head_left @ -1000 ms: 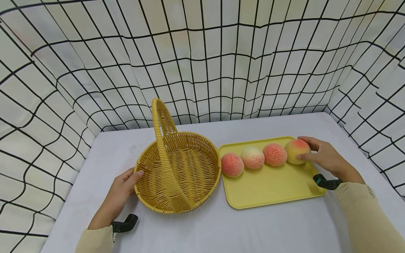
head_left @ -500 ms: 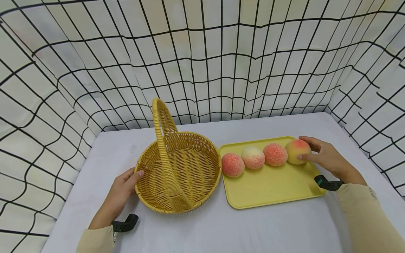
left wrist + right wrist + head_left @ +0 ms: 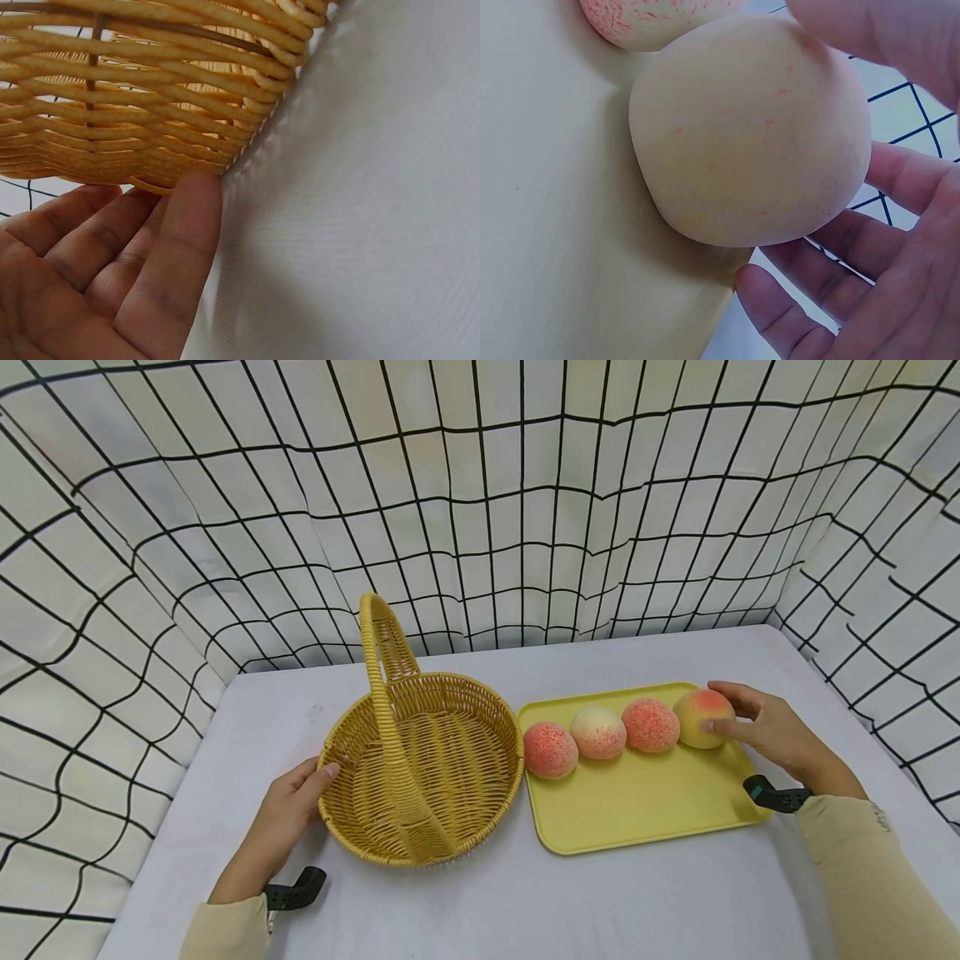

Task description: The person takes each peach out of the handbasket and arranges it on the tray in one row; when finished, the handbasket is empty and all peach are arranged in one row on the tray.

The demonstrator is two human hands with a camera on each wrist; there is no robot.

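My left hand [image 3: 288,806] grips the near-left rim of a round wicker basket [image 3: 450,760] with a tall arched handle, its thumb over the rim. In the left wrist view, the fingers [image 3: 105,232] meet the woven wall [image 3: 150,105] from outside. On a yellow tray [image 3: 637,810], my right hand [image 3: 772,731] holds a yellow peach with a red blush [image 3: 701,720] at the right end of a row, thumb in front and fingers behind. Seen by the right wrist camera, that peach [image 3: 742,135] sits between thumb and fingers.
Left of the held peach lie a red speckled peach [image 3: 651,725], a pale one [image 3: 598,732] and another red one [image 3: 551,750] near the basket. A white cloth [image 3: 525,902] covers the table. Black-lined white curtains [image 3: 480,527] stand behind and at both sides.
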